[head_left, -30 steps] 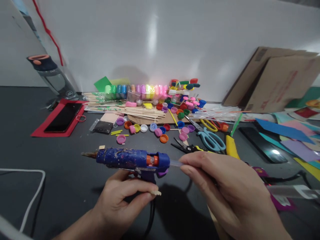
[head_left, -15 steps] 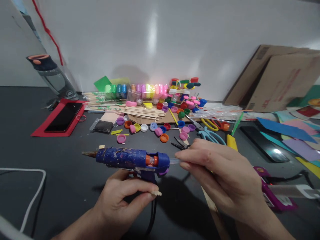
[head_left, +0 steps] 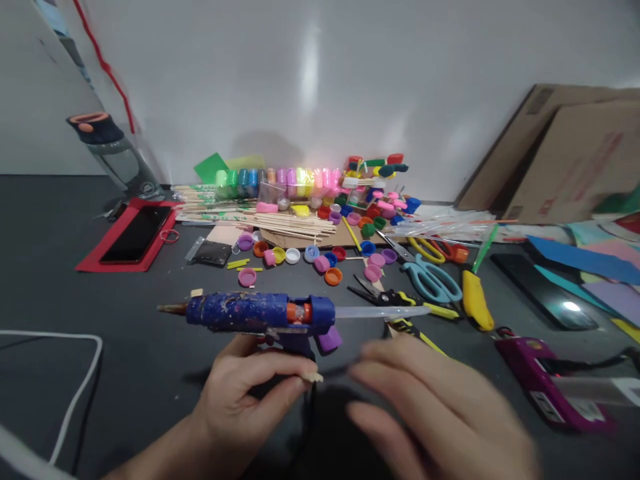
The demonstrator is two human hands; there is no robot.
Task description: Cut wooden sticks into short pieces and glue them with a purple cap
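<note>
My left hand [head_left: 257,393] is closed around the handle of a blue, glue-spotted hot glue gun [head_left: 240,312], whose nozzle points left. A small pale piece with a ragged end [head_left: 313,377] is pinched between its thumb and forefinger. From the back of the gun a clear glue stick [head_left: 380,312] sticks out to the right. Below that stick is my right hand [head_left: 440,407], blurred, with thumb and fingers apart and nothing in them. Behind it lie black-and-yellow pliers [head_left: 385,293] and a yellow-handled tool [head_left: 415,331], partly covered.
Coloured bottle caps [head_left: 333,275], wooden sticks [head_left: 295,225] and blue scissors [head_left: 433,280] lie beyond the gun. A phone [head_left: 137,233] rests on red paper at left, near a water bottle [head_left: 120,160]. At right are a purple device [head_left: 545,380] and cardboard sheets [head_left: 575,160].
My right hand has let go of the glue stick and moved down, its fingers opening. The stick's full rear length now shows. My left hand still holds the gun; the view has shifted slightly.
</note>
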